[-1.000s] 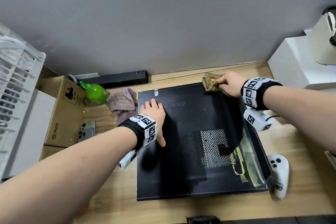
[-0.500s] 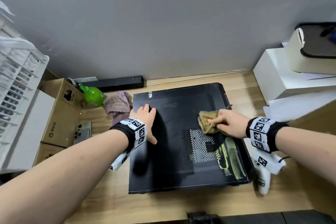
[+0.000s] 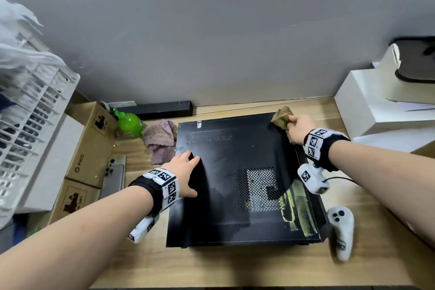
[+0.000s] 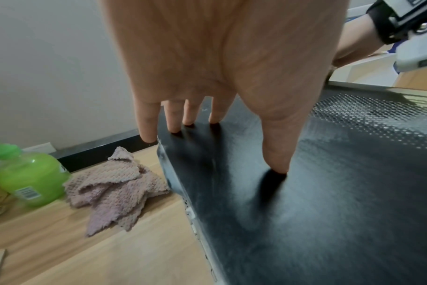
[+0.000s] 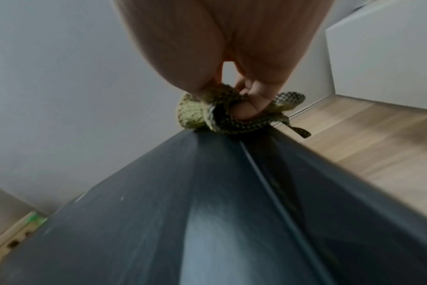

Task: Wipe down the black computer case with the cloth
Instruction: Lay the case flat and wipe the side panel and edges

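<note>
The black computer case [image 3: 235, 160] lies flat on the wooden desk, its mesh vent facing up. My right hand [image 3: 299, 128] grips a bunched olive-green cloth [image 3: 281, 115] and presses it on the case's far right corner; the right wrist view shows the fingers curled round the cloth [image 5: 207, 113] on the case [image 5: 207, 212] edge. My left hand [image 3: 184, 172] rests flat on the case's left side, fingers straight and spread, with fingertips [image 4: 173, 125] touching the panel [image 4: 305, 212] near its left edge.
A pink cloth [image 3: 160, 141] and a green bottle [image 3: 129, 123] sit left of the case. Cardboard boxes [image 3: 89, 146], a phone [image 3: 113, 179] and a white rack [image 3: 28, 125] fill the left. A white controller [image 3: 341, 231] lies at the case's right. White boxes [image 3: 376, 101] stand at right.
My right hand swept the cloth from the case's far right corner down to the vent, then back up to that corner. The left hand stayed pressed on the case's left side.
</note>
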A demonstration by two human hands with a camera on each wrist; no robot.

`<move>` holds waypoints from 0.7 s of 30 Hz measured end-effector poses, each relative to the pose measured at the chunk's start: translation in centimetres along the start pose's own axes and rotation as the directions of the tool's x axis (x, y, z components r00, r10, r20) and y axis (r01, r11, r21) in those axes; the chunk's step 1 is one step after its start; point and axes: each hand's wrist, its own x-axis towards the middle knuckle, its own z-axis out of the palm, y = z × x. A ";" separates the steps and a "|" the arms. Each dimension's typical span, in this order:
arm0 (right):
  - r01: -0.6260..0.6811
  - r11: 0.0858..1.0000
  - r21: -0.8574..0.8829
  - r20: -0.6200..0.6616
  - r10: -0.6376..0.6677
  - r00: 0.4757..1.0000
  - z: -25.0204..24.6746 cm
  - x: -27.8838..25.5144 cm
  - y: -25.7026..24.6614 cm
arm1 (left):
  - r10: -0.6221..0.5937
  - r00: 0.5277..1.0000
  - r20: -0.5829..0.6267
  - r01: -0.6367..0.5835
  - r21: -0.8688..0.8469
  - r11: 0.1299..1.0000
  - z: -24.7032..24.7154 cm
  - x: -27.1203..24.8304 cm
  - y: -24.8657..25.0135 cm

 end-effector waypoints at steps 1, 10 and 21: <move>-0.019 1.000 -0.004 -0.010 0.019 1.000 0.2 0.9 -0.5 | 0.004 1.000 0.002 -0.004 0.001 1.000 0.2 0.0 -0.1; 0.302 0.925 -0.232 0.219 -0.253 0.942 0.9 0.8 -3.7 | 0.040 0.999 0.019 -0.039 -0.066 0.997 1.0 0.4 -0.6; 0.341 0.915 -0.214 0.243 -0.288 0.926 -1.4 -6.9 1.7 | 0.069 0.996 -0.055 -0.071 -0.042 0.997 2.2 -0.3 -0.8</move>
